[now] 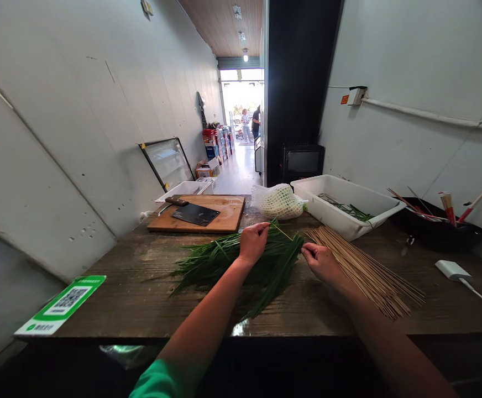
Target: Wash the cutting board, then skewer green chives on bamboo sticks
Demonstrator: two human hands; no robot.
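Observation:
A heap of long green chive leaves (224, 265) lies in the middle of the dark wooden table (141, 298). My left hand (252, 242) rests on top of the heap, fingers curled round a thin bamboo skewer (282, 231) and some leaves. My right hand (321, 261) is pinched closed at the right end of the leaves, beside a fan of bamboo skewers (365, 271) lying on the table to its right.
A cutting board (220, 218) with a cleaver (193, 213) sits at the back left. A net bag (278, 202), a white tub (349, 202) with greens and a dark bowl (435, 226) of sticks stand behind. A white charger (452, 270) and a green QR sign (64, 303) lie near the edges.

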